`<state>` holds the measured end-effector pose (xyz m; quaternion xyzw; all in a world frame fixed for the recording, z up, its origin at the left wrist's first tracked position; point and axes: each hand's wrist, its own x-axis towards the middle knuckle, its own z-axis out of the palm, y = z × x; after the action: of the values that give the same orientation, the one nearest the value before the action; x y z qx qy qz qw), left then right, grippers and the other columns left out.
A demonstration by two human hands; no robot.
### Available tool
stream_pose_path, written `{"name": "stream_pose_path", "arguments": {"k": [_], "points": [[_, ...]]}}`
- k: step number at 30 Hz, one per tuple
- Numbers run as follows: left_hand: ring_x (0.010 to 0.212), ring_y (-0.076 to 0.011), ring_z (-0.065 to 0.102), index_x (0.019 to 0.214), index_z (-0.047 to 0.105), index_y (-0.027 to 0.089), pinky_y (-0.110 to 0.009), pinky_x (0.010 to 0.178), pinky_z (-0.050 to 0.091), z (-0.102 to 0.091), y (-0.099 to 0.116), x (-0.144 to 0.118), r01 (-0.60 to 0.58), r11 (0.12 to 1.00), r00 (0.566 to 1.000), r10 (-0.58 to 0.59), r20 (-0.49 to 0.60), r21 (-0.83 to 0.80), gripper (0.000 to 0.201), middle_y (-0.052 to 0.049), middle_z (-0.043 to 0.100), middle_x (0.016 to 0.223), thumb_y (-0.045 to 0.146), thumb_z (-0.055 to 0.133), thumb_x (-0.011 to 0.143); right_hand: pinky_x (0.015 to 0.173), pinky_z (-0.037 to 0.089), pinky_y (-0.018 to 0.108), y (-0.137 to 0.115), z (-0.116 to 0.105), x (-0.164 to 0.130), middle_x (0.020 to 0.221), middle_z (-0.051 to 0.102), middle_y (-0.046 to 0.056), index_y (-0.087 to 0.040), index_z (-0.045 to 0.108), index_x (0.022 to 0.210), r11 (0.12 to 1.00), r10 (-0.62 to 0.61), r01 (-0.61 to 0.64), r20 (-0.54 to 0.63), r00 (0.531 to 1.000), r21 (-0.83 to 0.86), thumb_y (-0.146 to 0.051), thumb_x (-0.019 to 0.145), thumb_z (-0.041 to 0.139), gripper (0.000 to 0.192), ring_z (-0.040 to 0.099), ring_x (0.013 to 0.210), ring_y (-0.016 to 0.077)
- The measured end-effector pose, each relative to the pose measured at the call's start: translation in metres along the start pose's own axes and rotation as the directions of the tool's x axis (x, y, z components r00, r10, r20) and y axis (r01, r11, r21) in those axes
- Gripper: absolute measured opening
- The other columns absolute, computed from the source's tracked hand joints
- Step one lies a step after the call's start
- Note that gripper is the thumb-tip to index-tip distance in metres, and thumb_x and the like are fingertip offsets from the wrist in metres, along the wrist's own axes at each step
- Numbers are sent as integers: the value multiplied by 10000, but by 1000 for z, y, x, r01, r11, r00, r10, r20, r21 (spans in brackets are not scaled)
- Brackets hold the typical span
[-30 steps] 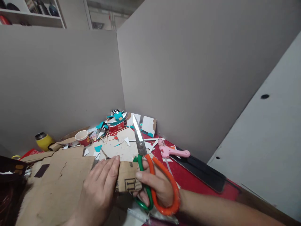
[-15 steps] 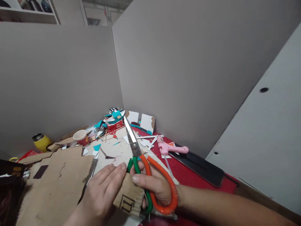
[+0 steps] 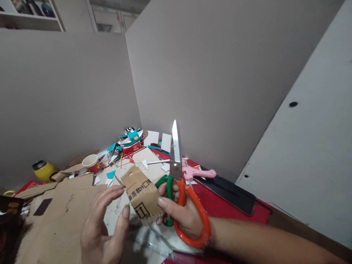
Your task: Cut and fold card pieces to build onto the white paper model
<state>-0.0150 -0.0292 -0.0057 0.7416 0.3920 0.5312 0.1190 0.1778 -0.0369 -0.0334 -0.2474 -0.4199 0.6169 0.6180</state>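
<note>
My right hand (image 3: 180,212) grips a pair of scissors (image 3: 178,183) with one green and one orange handle; the blades are closed and point up. Its thumb also pinches a small brown cardboard piece (image 3: 141,194) printed with arrows and characters, lifted and tilted above the table. Just left of the piece, my left hand (image 3: 103,223) hovers with its fingers spread, fingertips near the cardboard edge, holding nothing. A large flat cardboard sheet (image 3: 60,216) lies under and left of that hand.
A pink glue gun (image 3: 198,172) and a black flat bar (image 3: 228,192) lie on the red table (image 3: 220,207) to the right. A paper cup (image 3: 92,163), a yellow bottle (image 3: 44,170) and paper scraps (image 3: 129,141) sit behind. Grey partition walls (image 3: 206,73) enclose the table.
My right hand lifted the small cardboard piece off the table and swung the scissors upright. My left hand let go of the piece and opened.
</note>
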Motion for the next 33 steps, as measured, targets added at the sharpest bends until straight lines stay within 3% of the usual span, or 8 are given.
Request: {"name": "stream_pose_path", "arguments": {"k": [2, 4, 6, 10, 19, 24, 28, 33], "points": [[898, -215, 658, 972, 661, 211, -302, 797, 538, 0, 7, 2, 242, 966, 968, -233, 98, -96, 186, -47, 695, 939, 279, 660, 799, 533, 578, 248, 1, -2, -1, 789, 541, -21, -185, 559, 863, 996, -65, 64, -11, 998, -59, -408, 762, 736, 301, 612, 621, 115], [739, -191, 655, 884, 677, 182, -260, 656, 543, 3, 15, 5, 468, 860, 870, -409, 275, -203, 216, -40, 696, 806, 373, 675, 784, 554, 581, 267, 3, -2, -3, 800, 553, -10, -188, 561, 867, 988, -98, 96, -7, 995, -118, -387, 783, 719, 268, 613, 634, 125], [737, -189, 647, 866, 697, 171, -270, 682, 545, 8, 21, 8, 585, 743, 798, -455, 396, -325, 247, -46, 704, 799, 395, 698, 761, 585, 575, 272, 5, -1, -5, 793, 568, -11, -197, 549, 876, 988, -85, 85, 8, 996, -130, -353, 797, 708, 236, 612, 634, 123], [786, -189, 649, 914, 741, 179, -297, 779, 535, 13, 25, 9, 673, 583, 734, -451, 507, -456, 234, -61, 734, 875, 337, 734, 741, 640, 545, 271, 2, 3, -5, 751, 583, -19, -206, 517, 862, 991, 9, 3, 84, 996, -136, -365, 801, 695, 245, 612, 626, 121], [783, -133, 613, 1043, 706, 220, -226, 687, 526, -21, 4, 33, 557, 583, 794, -583, 173, -591, 285, -24, 716, 930, 309, 728, 773, 425, 345, 199, -14, -3, 3, 591, 440, -49, -184, 521, 836, 820, 97, -27, 93, 991, -572, -519, 835, 565, 338, 383, 478, 88], [778, -126, 590, 1026, 717, 208, -214, 650, 513, -36, 2, 45, 475, 650, 827, -560, 48, -593, 274, -25, 711, 953, 306, 732, 771, 496, 351, 219, -12, 0, 7, 588, 404, -39, -190, 493, 693, 685, 32, 203, 307, 951, -700, -407, 771, 601, 255, 372, 546, 108], [658, -98, 535, 912, 714, 160, -197, 601, 475, -40, 3, 45, 508, 679, 837, -534, 119, -530, 207, -12, 682, 800, 320, 719, 781, 450, 330, 216, -10, -1, 8, 555, 399, -40, -194, 470, 636, 659, 0, 246, 327, 945, -711, -381, 709, 657, 274, 359, 517, 105], [598, -99, 551, 916, 620, 168, -206, 592, 456, -24, 7, 34, 618, 586, 783, -517, 346, -523, 259, 8, 648, 688, 309, 753, 744, 565, 470, 252, -9, -8, 5, 704, 577, 14, -193, 552, 829, 806, -88, 164, 159, 983, -569, -394, 759, 700, 259, 543, 614, 146]]}}
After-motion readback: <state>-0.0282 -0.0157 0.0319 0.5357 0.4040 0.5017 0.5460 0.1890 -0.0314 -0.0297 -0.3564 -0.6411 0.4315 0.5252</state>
